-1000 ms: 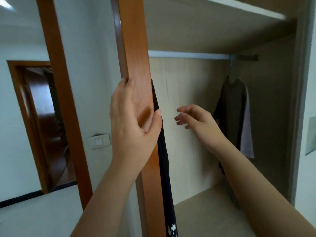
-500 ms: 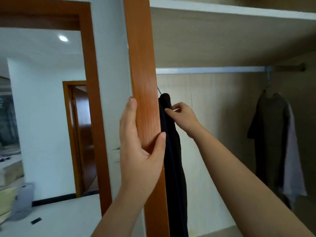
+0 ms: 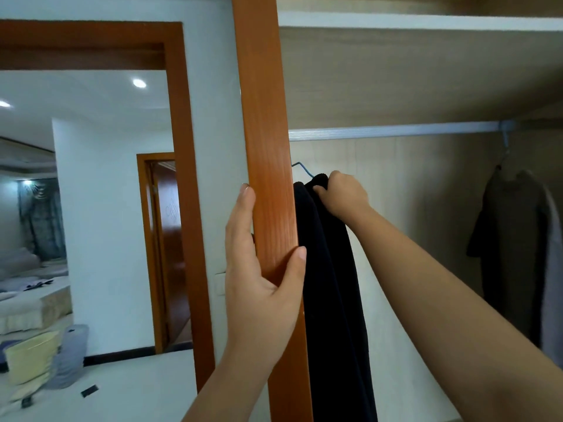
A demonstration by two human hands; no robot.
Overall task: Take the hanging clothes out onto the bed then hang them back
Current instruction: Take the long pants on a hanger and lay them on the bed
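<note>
Left hand (image 3: 262, 278): clasping orange wooden wardrobe door (image 3: 262, 132). Right hand (image 3: 341, 193): clenched on black knit garment (image 3: 329, 284). Dark grey garment (image 3: 511, 239): hanging far right. Removal just starting; rehanging pending.

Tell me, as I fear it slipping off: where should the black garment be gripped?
Grip the black garment at its top fold, where it drapes over the blue hanger, coming from the right, open side, as the right hand does; the wooden post blocks the left.
</note>
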